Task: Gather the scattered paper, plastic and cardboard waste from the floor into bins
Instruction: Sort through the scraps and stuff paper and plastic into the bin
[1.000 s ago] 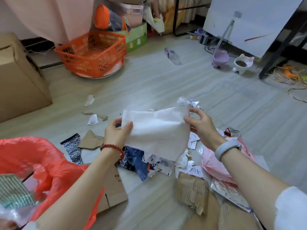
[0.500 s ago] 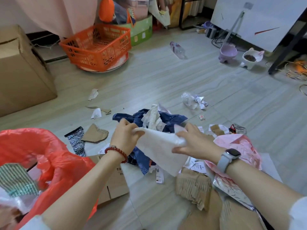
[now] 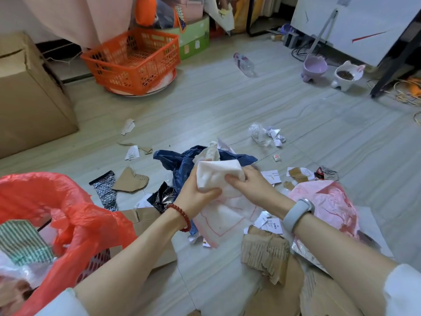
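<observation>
Both hands hold a bunched white paper sheet (image 3: 217, 176) above the floor litter — left hand (image 3: 197, 193) fingers curled under it, right hand (image 3: 247, 183) fingers pinching its right edge. The red-lined bin (image 3: 68, 215) sits near left, closest to the left hand.

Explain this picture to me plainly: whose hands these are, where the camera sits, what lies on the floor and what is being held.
No machine here: a person wears one camera on the head, looking down at their own arms. The left hand, with a red bead bracelet, and the right hand, with a grey wristband, both grip a crumpled white sheet. Below them the floor holds a blue plastic bag, torn cardboard, paper scraps and a clear bottle. A bin with a red liner stands at the left, an orange basket farther back.
</observation>
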Demonstrator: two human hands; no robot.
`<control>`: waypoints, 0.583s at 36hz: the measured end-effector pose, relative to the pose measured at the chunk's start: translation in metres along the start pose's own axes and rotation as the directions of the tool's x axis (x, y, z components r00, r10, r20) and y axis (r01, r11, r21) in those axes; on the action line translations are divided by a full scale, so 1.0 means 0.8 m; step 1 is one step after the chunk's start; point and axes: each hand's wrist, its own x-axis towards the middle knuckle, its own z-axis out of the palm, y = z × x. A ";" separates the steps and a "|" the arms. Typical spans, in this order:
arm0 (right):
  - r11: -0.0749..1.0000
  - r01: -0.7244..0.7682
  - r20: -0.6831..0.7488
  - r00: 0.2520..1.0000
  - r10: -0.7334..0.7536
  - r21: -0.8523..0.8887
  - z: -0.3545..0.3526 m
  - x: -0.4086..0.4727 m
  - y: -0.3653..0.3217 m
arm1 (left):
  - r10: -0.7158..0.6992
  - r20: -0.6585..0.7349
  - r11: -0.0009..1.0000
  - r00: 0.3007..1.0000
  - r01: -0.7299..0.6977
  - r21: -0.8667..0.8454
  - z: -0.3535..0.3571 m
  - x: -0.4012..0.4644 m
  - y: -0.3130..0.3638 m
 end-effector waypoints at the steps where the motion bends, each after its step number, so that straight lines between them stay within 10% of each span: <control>1: 0.998 0.003 -0.052 0.999 -0.007 -0.070 0.002 0.001 0.007 | 0.003 0.000 0.999 1.000 -0.003 0.042 -0.002 -0.001 0.002; 6: 0.954 -0.239 0.171 0.963 0.209 0.183 -0.008 -0.008 0.020 | -0.062 -0.125 0.997 0.990 0.056 -0.051 -0.006 0.000 0.012; 10: 0.631 -0.488 0.534 0.835 0.135 0.603 -0.017 -0.013 0.019 | 0.180 -0.168 0.900 0.969 -0.094 0.425 -0.013 0.001 0.013; 15: 0.539 -0.401 0.424 0.901 0.088 0.741 -0.004 -0.001 0.010 | 0.240 0.239 0.720 0.941 -0.337 0.607 0.002 -0.020 0.001; 21: 0.587 -0.175 0.110 0.983 0.145 0.791 0.010 0.016 -0.007 | 0.183 0.031 0.886 0.983 -0.179 0.428 -0.024 -0.023 0.021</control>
